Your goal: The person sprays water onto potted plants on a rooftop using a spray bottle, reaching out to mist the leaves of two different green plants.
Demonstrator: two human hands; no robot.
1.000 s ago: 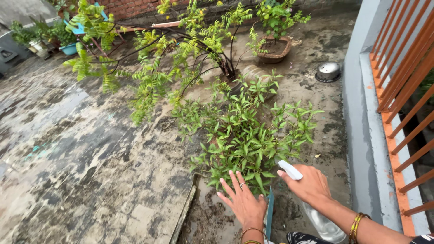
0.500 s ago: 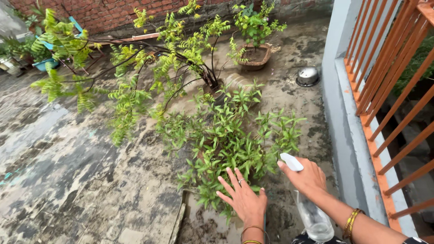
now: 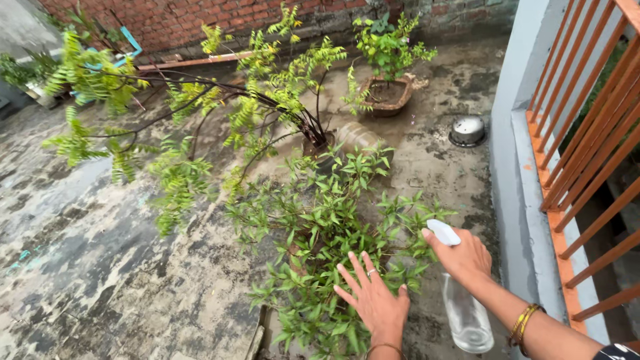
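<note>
Right hand (image 3: 463, 257) gripping clear spray bottle (image 3: 467, 317), left hand (image 3: 375, 300) spread open on leafy potted plant (image 3: 333, 227)

You have no labels, signs or screens before you. The only container of the packaging kind is the clear spray bottle (image 3: 467, 317) with a white nozzle, gripped in your right hand (image 3: 463, 257) just right of the leafy plant; its sides are bare and see-through.
</note>
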